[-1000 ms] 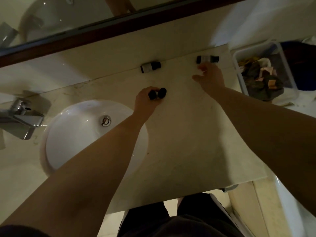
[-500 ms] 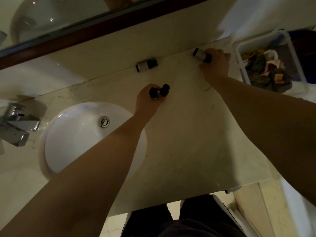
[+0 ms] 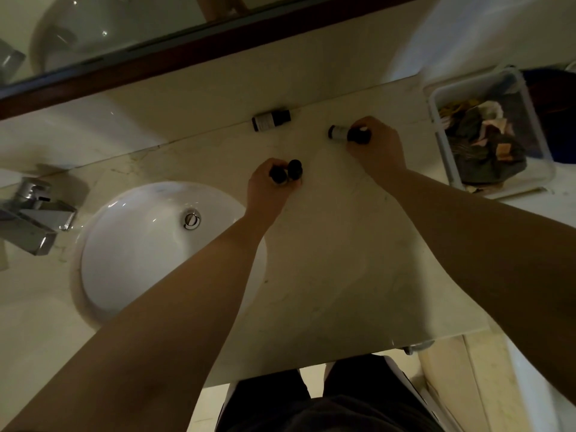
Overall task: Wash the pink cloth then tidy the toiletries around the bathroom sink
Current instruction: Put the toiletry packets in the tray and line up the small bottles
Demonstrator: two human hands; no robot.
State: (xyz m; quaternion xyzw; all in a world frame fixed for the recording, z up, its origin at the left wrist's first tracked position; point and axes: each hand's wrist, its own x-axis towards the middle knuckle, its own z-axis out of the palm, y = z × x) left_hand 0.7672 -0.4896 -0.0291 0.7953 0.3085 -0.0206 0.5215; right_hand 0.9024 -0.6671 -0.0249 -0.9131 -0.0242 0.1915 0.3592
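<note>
My left hand (image 3: 265, 190) is shut on two small dark bottles (image 3: 286, 171) with black caps, just right of the white sink basin (image 3: 131, 244). My right hand (image 3: 378, 148) grips a small dark bottle with a pale label (image 3: 339, 133), held on its side above the marble counter (image 3: 327, 260). A third kind of small dark bottle (image 3: 270, 120) lies on its side against the back wall, between and beyond both hands. No pink cloth can be made out for sure.
A chrome faucet (image 3: 34, 219) stands at the left of the basin. A white plastic bin (image 3: 536, 151) with crumpled dark and pinkish items sits to the right of the counter. A mirror (image 3: 109, 32) with a dark frame runs along the top.
My right hand closed on the labelled bottle at the back right and pulled it toward me and leftward. My left hand stayed put with its two bottles.
</note>
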